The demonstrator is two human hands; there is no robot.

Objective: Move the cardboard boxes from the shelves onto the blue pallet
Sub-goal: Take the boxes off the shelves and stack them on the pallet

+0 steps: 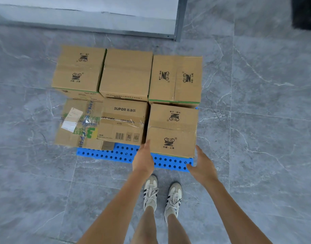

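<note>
Six cardboard boxes stand on the blue pallet (pixel 105 154), in two rows of three. Your left hand (pixel 144 161) lies with straight fingers against the lower left edge of the front right box (pixel 172 131), and your right hand (pixel 202 166) is just beside its lower right corner, fingers loosely apart and gripping nothing. This box appears to sit at the pallet's right edge, so a push from the left could tip its base over that side. Your left fingertips are at the narrow gap beside the SUPOR box (pixel 123 120), and sliding the box leftward could pinch them. The taped box (pixel 77 124) seems to overhang the left edge and may topple if knocked. Your shoes (pixel 151 191) stand near the pallet's front edge, a trip risk.
</note>
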